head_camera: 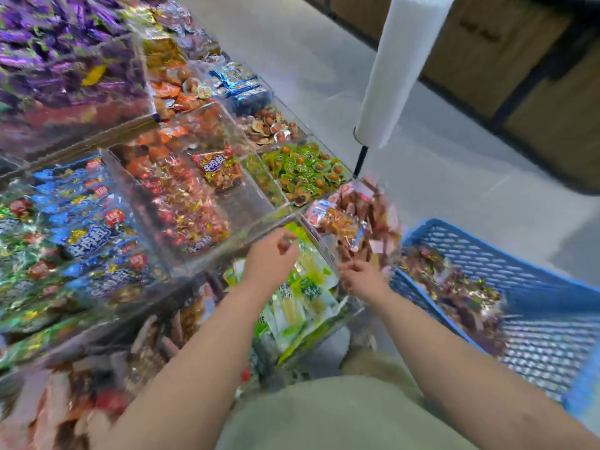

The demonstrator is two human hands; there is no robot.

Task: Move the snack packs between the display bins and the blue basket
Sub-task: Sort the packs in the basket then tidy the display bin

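Note:
Clear display bins (227,203) hold wrapped snack packs in rows. The blue basket (519,287) stands low at the right with brown and gold snack packs (454,287) inside. My left hand (272,258) hovers over the bin of green-and-white packs (302,297), fingers loosely curled; blur hides whether it holds anything. My right hand (360,277) is at the edge of the bin of red-brown packs (354,222), fingers curled, its grip blurred.
A white roll of plastic bags (399,69) hangs on a black stand beside the bins. Grey floor lies beyond the bins, with brown cabinets (535,76) at the far right. Purple packs (58,50) fill the top-left bin.

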